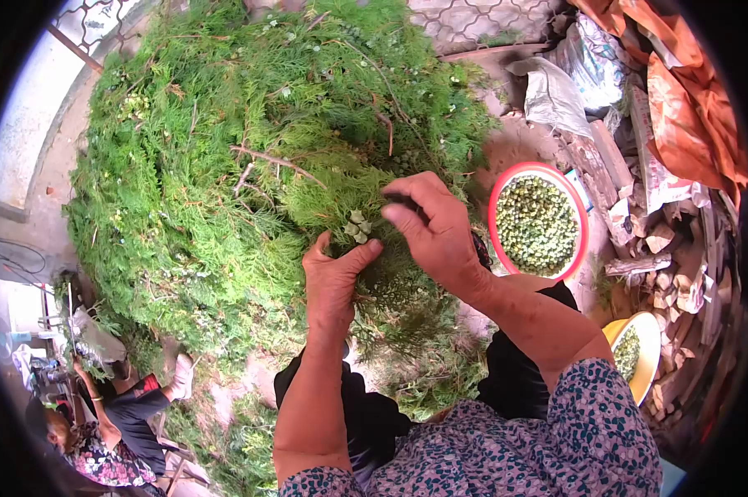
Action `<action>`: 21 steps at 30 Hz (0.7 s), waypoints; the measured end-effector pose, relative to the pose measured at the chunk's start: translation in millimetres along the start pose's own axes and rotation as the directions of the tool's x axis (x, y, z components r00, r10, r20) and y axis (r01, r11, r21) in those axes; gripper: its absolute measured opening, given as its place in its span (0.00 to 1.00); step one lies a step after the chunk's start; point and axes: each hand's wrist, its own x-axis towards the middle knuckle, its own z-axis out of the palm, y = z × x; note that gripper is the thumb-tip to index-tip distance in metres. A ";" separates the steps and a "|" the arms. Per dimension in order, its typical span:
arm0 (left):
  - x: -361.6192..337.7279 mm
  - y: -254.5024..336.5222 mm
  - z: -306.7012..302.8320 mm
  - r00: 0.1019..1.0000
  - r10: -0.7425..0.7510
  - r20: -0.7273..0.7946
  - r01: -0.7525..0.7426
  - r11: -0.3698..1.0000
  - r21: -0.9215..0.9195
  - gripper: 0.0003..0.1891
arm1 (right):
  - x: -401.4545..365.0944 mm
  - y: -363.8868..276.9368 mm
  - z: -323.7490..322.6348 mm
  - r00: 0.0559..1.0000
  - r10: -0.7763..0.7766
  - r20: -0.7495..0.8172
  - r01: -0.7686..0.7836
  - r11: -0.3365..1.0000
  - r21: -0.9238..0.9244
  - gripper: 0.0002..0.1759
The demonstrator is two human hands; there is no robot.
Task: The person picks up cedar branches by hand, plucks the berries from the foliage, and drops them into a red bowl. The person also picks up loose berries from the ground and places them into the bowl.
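at left, a co-worker (pixel 138 427) sits near heaped greenery (pixel 200 240). mid-view, the left hand (pixel 331 277) holds a sprig with pale-green cones (pixel 357 229) between thumb and fingers; the right hand's (pixel 436 232) thumb and forefinger stand narrowly apart, seemingly empty. a slack hold could lose cones in the foliage. rightward, a red-rimmed basin (pixel 493 224); print on the orange sack (pixel 672 108) is unreadable.
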 end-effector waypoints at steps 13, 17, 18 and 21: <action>-4.1 -9.2 -6.7 0.979 0.200 0.028 -0.202 0.960 0.196 0.08 | -10.8 0.4 22.5 0.966 0.013 0.259 0.035 0.983 -0.180 0.22; -7.4 -5.6 -6.5 0.990 0.134 0.038 -0.139 0.973 0.186 0.07 | -13.5 6.9 31.7 0.977 -0.044 0.209 0.068 0.991 -0.112 0.19; -8.4 -4.0 -4.7 0.986 0.156 0.052 -0.163 0.968 0.189 0.07 | -13.1 6.4 31.9 0.979 -0.020 0.204 0.036 0.996 -0.077 0.18; -10.3 -2.2 -7.2 0.993 0.096 0.072 -0.102 0.990 0.098 0.08 | -10.3 -5.0 28.4 0.962 0.114 0.248 -0.114 0.993 -0.012 0.16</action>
